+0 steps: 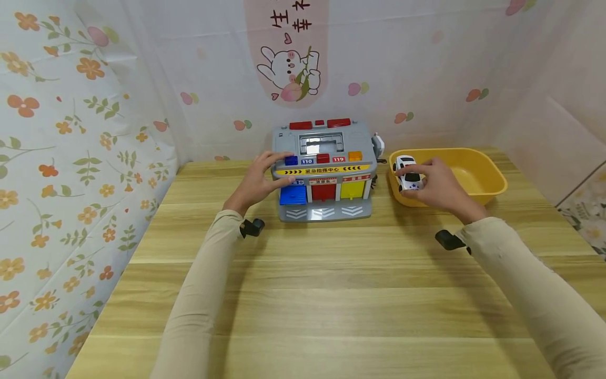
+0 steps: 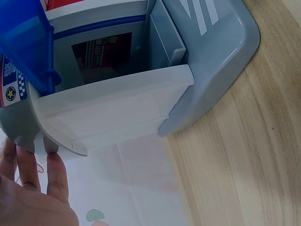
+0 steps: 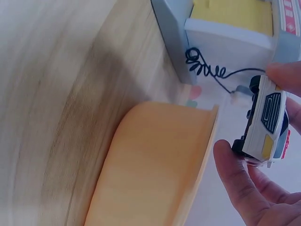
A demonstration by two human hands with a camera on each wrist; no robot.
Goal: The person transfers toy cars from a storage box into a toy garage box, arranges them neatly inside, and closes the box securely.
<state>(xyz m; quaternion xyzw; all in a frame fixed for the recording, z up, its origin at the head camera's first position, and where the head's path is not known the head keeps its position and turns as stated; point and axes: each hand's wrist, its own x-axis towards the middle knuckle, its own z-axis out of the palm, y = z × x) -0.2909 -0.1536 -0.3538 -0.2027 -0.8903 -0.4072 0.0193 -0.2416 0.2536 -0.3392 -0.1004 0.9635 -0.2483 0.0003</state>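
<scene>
A grey toy emergency station (image 1: 324, 158) with blue, red and yellow doors stands at the back of the table. My left hand (image 1: 255, 181) is at its left end, index finger by the blue button (image 1: 291, 160) and thumb near the front edge. In the left wrist view, several straight fingers touch the station's side, and the blue door (image 2: 28, 42) is swung outward from a hollow bay. With fingers and thumb my right hand (image 1: 440, 184) pinches a white toy car (image 1: 408, 172) with black windows. The car is held at the yellow basin's left rim.
The yellow plastic basin (image 1: 473, 173) is right of the station. A coiled black cord (image 3: 207, 68) hangs at the station's right side, near a white part (image 1: 377, 145). Patterned cloth (image 1: 213, 63) hangs behind the wooden table (image 1: 331, 295) and along its left side.
</scene>
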